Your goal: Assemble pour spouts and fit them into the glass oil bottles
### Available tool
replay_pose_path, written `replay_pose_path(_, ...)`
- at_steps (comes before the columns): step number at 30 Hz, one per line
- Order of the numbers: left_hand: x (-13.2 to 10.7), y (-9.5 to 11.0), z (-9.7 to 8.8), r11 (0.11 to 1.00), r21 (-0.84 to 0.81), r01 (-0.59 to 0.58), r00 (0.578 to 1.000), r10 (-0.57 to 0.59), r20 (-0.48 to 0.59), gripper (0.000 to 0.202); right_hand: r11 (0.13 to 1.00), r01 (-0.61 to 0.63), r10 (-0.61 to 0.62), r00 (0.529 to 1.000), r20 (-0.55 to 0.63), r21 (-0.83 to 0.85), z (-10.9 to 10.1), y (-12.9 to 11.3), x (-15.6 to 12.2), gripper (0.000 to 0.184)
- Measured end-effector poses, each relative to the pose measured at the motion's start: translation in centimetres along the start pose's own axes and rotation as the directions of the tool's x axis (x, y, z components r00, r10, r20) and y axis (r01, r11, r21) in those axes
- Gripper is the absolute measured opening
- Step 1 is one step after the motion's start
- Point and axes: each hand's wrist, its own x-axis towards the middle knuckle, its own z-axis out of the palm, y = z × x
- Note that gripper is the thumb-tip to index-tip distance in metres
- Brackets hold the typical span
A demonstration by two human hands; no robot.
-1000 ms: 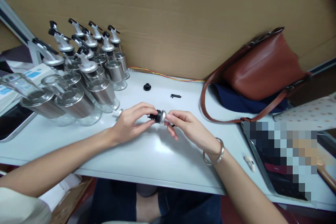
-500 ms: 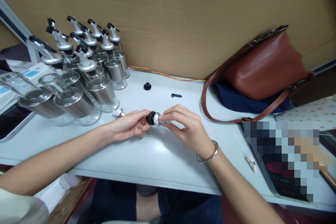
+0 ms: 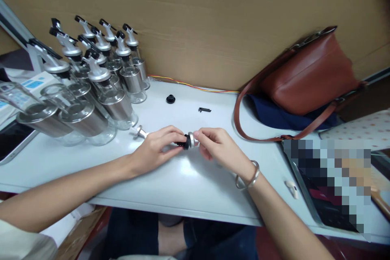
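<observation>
Between both hands is a bottle pourer (image 3: 191, 141) with a silver collar and a black ribbed stopper, lying on its side just above the table. My left hand (image 3: 161, 144) pinches the black stopper end from the left. My right hand (image 3: 215, 144) is closed around the silver spout end, hiding most of it. Behind my left hand lies another silver spout piece (image 3: 139, 131). Farther back on the table are a black stopper (image 3: 171, 99) and a small black lever (image 3: 204, 109), both apart from the hands.
Several glass bottles (image 3: 114, 105) with steel sleeves crowd the left side, most topped with pourers. A brown handbag (image 3: 310, 75) rests at the back right on dark blue cloth (image 3: 268, 118). A white earbud (image 3: 291, 189) lies near the right front, and a phone (image 3: 15, 140) at the left.
My left hand has turned over, its back now upward, and grips the stopper from above. The pourer has shifted slightly right, and my right hand has changed its grip on the spout end.
</observation>
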Motion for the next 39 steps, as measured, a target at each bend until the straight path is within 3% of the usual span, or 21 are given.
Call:
replay_pose_path(4, -0.1, -0.1, -0.3, 0.972, 0.156, -0.176, 0.980, 0.188, -0.063, 0.018, 0.982, -0.109, 0.088, 0.986, 0.140, 0.154, -0.1, -0.3, -0.1, 0.041)
replay_pose_path(8, 0.0, 0.2, -0.4, 0.965, 0.157, -0.208, 0.972, 0.223, -0.081, 0.018, 0.961, -0.113, 0.060, 0.976, 0.207, 0.251, -0.2, -0.4, -0.2, 0.038)
replay_pose_path(10, 0.1, 0.3, -0.5, 0.990, 0.085, -0.113, 0.986, 0.122, -0.116, 0.015, 0.957, -0.037, -0.018, 0.983, 0.185, 0.288, -0.1, -0.3, -0.2, 0.035)
replay_pose_path(12, 0.3, 0.3, -0.5, 0.993, -0.073, 0.089, 0.986, -0.098, -0.135, 0.014, 0.948, 0.076, -0.122, 0.984, 0.132, 0.310, 0.1, 0.0, -0.1, 0.031)
replay_pose_path(13, 0.4, 0.3, -0.5, 0.959, -0.183, 0.215, 0.964, -0.238, -0.117, 0.014, 0.945, 0.129, -0.165, 0.981, 0.098, 0.301, 0.2, 0.1, -0.1, 0.028)
replay_pose_path(15, 0.8, 0.2, -0.6, 0.802, -0.397, 0.445, 0.871, -0.491, -0.015, 0.018, 0.948, 0.212, -0.223, 0.975, 0.020, 0.238, 0.3, 0.3, -0.1, 0.022)
replay_pose_path(17, 1.2, 0.0, -0.7, 0.609, -0.540, 0.581, 0.770, -0.626, 0.122, 0.022, 0.951, 0.281, -0.274, 0.959, -0.067, 0.130, 0.3, 0.5, -0.2, 0.016)
replay_pose_path(20, 1.5, -0.3, -0.6, 0.348, -0.672, 0.654, 0.669, -0.680, 0.299, 0.025, 0.913, 0.404, -0.408, 0.902, -0.138, -0.057, 0.3, 0.6, -0.3, 0.005)
replay_pose_path(23, 1.4, -0.6, -0.3, 0.118, -0.740, 0.662, 0.587, -0.695, 0.415, 0.023, 0.790, 0.566, -0.602, 0.788, -0.127, -0.237, 0.4, 0.8, -0.1, 0.004)
replay_pose_path(26, 1.3, -0.7, -0.2, 0.027, -0.754, 0.656, 0.545, -0.708, 0.449, 0.019, 0.669, 0.642, -0.718, 0.689, -0.102, -0.374, 0.5, 1.0, 0.2, 0.008)
replay_pose_path(29, 1.3, -0.7, -0.3, 0.034, -0.760, 0.649, 0.568, -0.686, 0.455, 0.019, 0.644, 0.639, -0.735, 0.670, -0.109, -0.420, 0.6, 1.2, 0.3, 0.006)
replay_pose_path(32, 1.4, -0.7, -0.3, 0.101, -0.780, 0.618, 0.614, -0.682, 0.398, 0.021, 0.683, 0.590, -0.698, 0.701, -0.147, -0.431, 0.6, 1.1, 0.0, 0.002)
replay_pose_path(35, 1.3, -0.6, -0.1, 0.268, -0.779, 0.567, 0.682, -0.682, 0.262, 0.024, 0.761, 0.488, -0.604, 0.773, -0.192, -0.429, 0.6, 0.7, -0.3, 0.010)
replay_pose_path(39, 0.8, -0.2, 0.2, 0.581, -0.645, 0.497, 0.801, -0.594, 0.083, 0.019, 0.872, 0.343, -0.427, 0.881, -0.202, -0.350, 0.6, 0.2, -0.6, 0.019)
